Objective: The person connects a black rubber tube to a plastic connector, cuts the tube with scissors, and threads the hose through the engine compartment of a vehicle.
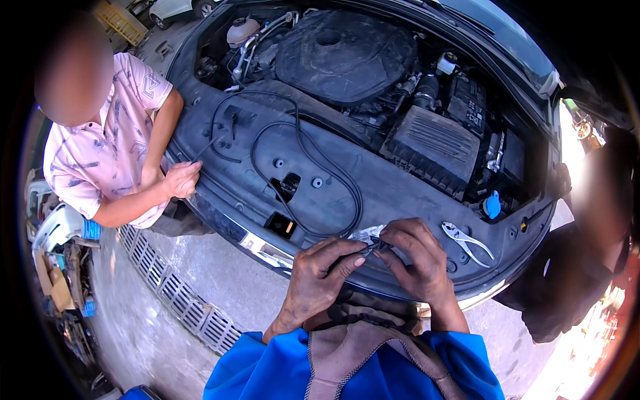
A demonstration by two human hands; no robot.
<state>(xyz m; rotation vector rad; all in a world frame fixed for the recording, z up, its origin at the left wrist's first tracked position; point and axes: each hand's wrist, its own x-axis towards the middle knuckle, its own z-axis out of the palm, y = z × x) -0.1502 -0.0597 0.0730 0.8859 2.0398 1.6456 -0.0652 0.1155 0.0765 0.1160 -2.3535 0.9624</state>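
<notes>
My left hand [325, 275] and my right hand [419, 261] are close together over the front edge of the car's engine bay. Fingers and thumbs of both pinch a small black part [375, 245], largely covered by the fingertips, so its kind cannot be made out. A thin black cable [357, 193] lies in loops on the front panel and runs towards my fingers; whether it joins the part is hidden. Just behind the fingertips is a shiny, crinkled silvery piece [367, 233]. Right of my right hand, metal pliers [467, 243] lie on the panel.
A black plastic panel [320, 207] spans the front, with the engine cover [343, 57], the air filter box [433, 143] and a blue cap [492, 205] behind it. At left, a person in a pink shirt [120, 133] holds a thin dark piece. Another person [580, 247] is at right.
</notes>
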